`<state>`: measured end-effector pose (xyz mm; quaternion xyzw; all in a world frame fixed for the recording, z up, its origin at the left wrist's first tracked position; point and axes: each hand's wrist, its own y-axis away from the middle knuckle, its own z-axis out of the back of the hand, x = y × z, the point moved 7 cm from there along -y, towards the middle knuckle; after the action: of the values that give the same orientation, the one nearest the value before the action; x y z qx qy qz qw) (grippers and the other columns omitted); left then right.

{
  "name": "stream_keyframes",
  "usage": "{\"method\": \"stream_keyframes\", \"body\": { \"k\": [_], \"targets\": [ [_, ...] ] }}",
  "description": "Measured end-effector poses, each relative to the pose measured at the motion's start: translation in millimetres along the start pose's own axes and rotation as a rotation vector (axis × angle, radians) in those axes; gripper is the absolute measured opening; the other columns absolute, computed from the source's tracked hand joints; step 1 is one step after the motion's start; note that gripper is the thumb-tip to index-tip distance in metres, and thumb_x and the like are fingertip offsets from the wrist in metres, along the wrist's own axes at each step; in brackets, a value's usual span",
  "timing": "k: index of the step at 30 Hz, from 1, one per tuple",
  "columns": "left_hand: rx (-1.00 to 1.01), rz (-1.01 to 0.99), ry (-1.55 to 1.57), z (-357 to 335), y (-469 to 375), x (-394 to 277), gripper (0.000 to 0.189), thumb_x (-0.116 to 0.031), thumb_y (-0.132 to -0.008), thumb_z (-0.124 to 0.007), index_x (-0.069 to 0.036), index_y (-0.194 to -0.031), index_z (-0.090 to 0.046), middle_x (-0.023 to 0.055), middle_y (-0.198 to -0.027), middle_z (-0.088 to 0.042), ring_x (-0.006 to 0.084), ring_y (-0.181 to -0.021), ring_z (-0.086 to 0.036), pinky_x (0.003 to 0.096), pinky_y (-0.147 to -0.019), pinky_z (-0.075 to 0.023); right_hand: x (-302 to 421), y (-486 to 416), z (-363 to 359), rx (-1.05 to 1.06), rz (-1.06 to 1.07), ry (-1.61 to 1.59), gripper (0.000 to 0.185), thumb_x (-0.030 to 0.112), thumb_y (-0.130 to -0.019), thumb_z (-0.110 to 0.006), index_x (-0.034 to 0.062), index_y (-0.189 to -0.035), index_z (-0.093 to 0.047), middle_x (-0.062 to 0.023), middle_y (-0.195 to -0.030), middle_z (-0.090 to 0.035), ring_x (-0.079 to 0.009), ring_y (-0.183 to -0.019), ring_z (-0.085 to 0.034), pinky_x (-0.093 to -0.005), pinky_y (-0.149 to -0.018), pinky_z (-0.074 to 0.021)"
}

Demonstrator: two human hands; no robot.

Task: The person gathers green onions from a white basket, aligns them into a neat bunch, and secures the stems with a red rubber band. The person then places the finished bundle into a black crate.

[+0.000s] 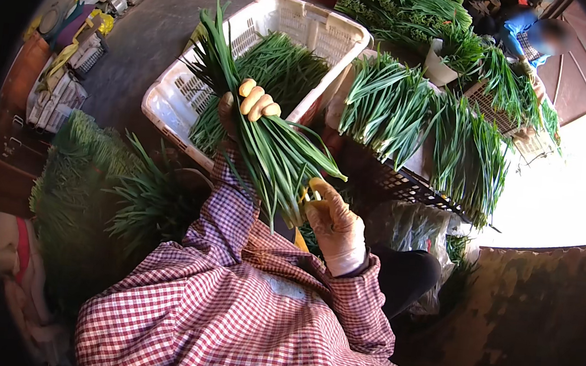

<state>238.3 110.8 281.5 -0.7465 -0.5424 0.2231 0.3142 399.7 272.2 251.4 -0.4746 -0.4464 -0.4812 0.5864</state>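
Note:
My left hand (256,102), in a glove with yellowish fingertips, grips a bunch of long green leaves (275,152) that look like garlic chives. The bunch slants across in front of my chest, leaf tips up at the left and pale stem ends down at the right. At those ends is my right hand (336,224), also gloved, its thumb and forefinger curled around a few pale, yellowish bits. Whether they pinch anything is unclear. Behind the bunch stands a white plastic crate (324,27) partly filled with loose chives (283,65).
Bundled chives (380,101) lie in rows on a dark crate (410,178) at the right. A larger pile (410,9) rises behind. More greens (81,184) lie at my left. A person in blue sleeves (519,30) works at the far right. Clear plastic bags (421,227) hang near my knee.

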Motion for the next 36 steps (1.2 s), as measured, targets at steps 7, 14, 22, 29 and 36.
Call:
{"method": "stream_keyframes", "body": {
  "k": [7,14,22,29,36],
  "targets": [
    [0.083,0.057,-0.168,-5.7,-7.1,10.4,0.020,-0.023,-0.086,-0.057,-0.013,-0.081,-0.039,-0.0065,-0.061,-0.040,0.0070,-0.057,-0.039,0.0261,-0.070,-0.0352,-8.2,-13.8,-7.9,-0.162,0.067,0.000,0.050,0.002,-0.077,-0.066,0.0093,-0.123,-0.048,-0.0068,-0.093,-0.064,-0.0152,-0.080,-0.062,-0.0272,-0.072,-0.0488],
    [0.078,0.040,-0.051,1.7,0.8,4.5,0.017,-0.023,-0.088,-0.054,-0.009,-0.084,-0.043,-0.0026,-0.062,-0.043,0.0100,-0.058,-0.041,0.0270,-0.066,-0.0331,-1.2,-0.6,-13.2,0.359,-0.150,-1.009,0.022,0.004,-0.079,-0.066,-0.0014,-0.095,-0.052,-0.0090,-0.082,-0.059,-0.0125,-0.069,-0.054,-0.0243,-0.063,-0.0459],
    [0.071,0.051,-0.085,-4.5,-3.5,7.0,0.021,-0.023,-0.087,-0.054,-0.012,-0.078,-0.039,-0.0036,-0.059,-0.041,0.0094,-0.055,-0.039,0.0260,-0.064,-0.0317,-7.8,0.4,6.3,0.065,-0.214,-0.313,0.037,0.003,-0.085,-0.060,-0.0006,-0.120,-0.048,-0.0076,-0.098,-0.061,-0.0124,-0.087,-0.058,-0.0256,-0.080,-0.0469],
    [0.136,0.079,-0.154,-12.3,-9.7,20.7,0.021,-0.025,-0.088,-0.053,-0.010,-0.082,-0.041,-0.0034,-0.059,-0.042,0.0089,-0.053,-0.039,0.0260,-0.061,-0.0313,-14.6,-13.4,-13.9,-0.100,-0.093,-0.430,0.035,0.000,-0.081,-0.063,0.0007,-0.114,-0.053,-0.0046,-0.095,-0.061,-0.0119,-0.086,-0.058,-0.0245,-0.078,-0.0469],
    [0.037,0.001,0.043,12.8,0.2,-3.7,0.015,-0.017,-0.087,-0.047,-0.014,-0.075,-0.038,-0.0066,-0.056,-0.037,0.0078,-0.053,-0.037,0.0250,-0.064,-0.0331,37.5,21.0,-8.4,0.700,-0.257,-0.934,0.014,0.002,-0.076,-0.068,-0.0008,-0.080,-0.056,-0.0141,-0.086,-0.062,-0.0186,-0.076,-0.058,-0.0300,-0.067,-0.0476]
  ]
}}
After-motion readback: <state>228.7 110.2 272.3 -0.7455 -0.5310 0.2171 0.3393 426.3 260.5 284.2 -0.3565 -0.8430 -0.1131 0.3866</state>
